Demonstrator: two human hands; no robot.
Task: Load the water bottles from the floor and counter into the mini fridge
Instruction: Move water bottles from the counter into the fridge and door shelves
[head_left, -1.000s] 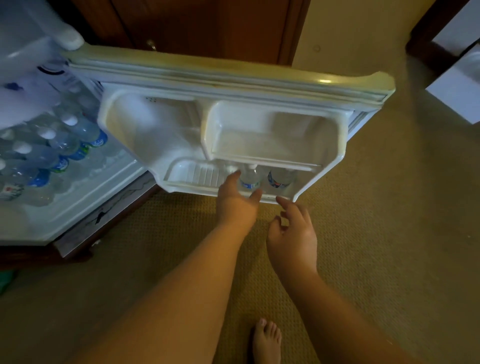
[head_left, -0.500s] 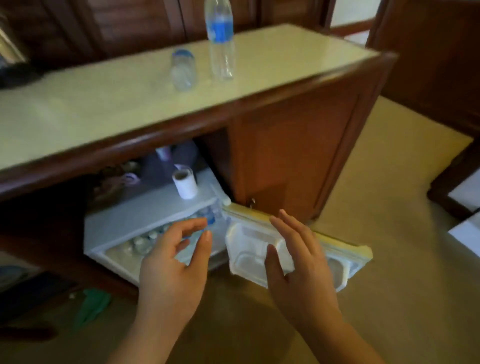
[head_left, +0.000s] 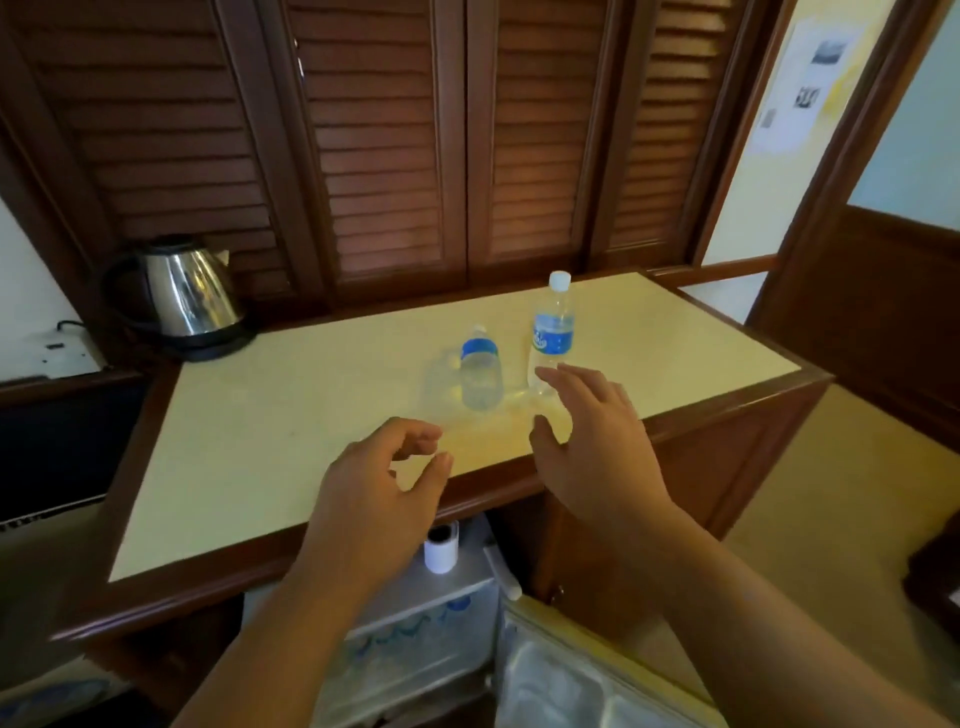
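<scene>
Two water bottles with blue labels stand on the cream counter (head_left: 270, 431): a short one (head_left: 480, 370) and a taller one (head_left: 552, 331) with a white cap to its right. My right hand (head_left: 592, 441) is spread above the counter's front edge, its fingertips just short of the taller bottle and holding nothing. My left hand (head_left: 376, 499) hovers lower and nearer, fingers loosely curled, empty. Below the counter the mini fridge (head_left: 415, 649) stands open with bottles inside, its door (head_left: 582, 680) swung out at the bottom right.
A steel kettle (head_left: 184, 296) sits at the counter's back left corner. Brown louvred doors (head_left: 415, 140) rise behind the counter. A white roll (head_left: 440, 551) stands on the fridge top. Tan carpet (head_left: 841, 509) lies to the right.
My view has risen from the fridge door's lower shelf to the counter top. Both hands have lifted from the door up toward the two bottles on the counter.
</scene>
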